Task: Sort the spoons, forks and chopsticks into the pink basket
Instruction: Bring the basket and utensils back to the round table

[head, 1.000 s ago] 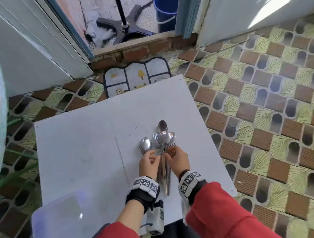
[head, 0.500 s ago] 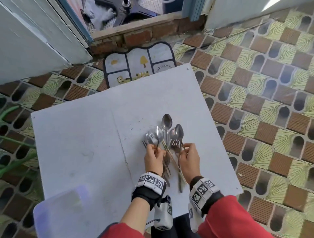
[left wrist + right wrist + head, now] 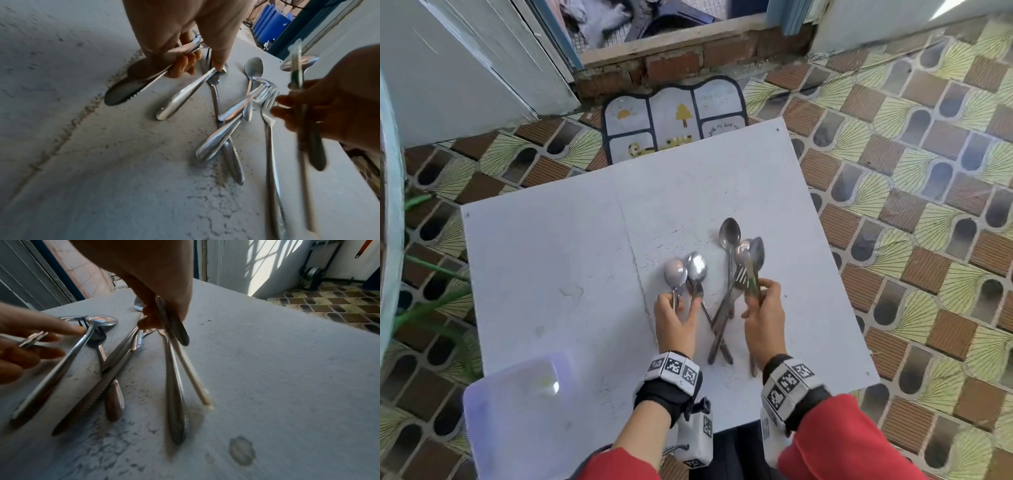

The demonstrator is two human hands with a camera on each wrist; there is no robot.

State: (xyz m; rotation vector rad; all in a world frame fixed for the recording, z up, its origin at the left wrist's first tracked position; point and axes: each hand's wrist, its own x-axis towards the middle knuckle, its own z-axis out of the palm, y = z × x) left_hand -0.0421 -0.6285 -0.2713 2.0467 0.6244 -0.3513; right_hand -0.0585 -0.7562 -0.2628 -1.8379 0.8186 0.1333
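On the white table my left hand grips the handle of a steel spoon. Its forefinger presses on a second spoon that lies on the table. My right hand pinches a bundle of spoons and a pale chopstick; the tails of the bundle touch the table. Between the hands lie a loose spoon and crossed forks. No pink basket is in view.
A pale translucent plastic container sits at the table's near left corner. Beyond the far edge a printed doormat lies on the patterned tile floor, in front of a brick doorstep. Green leaves reach in from the left.
The hands have drawn apart out of the single pile. The left has taken spoons to the left, the right has raised its bundle to the right, and loose cutlery now lies spread between them.
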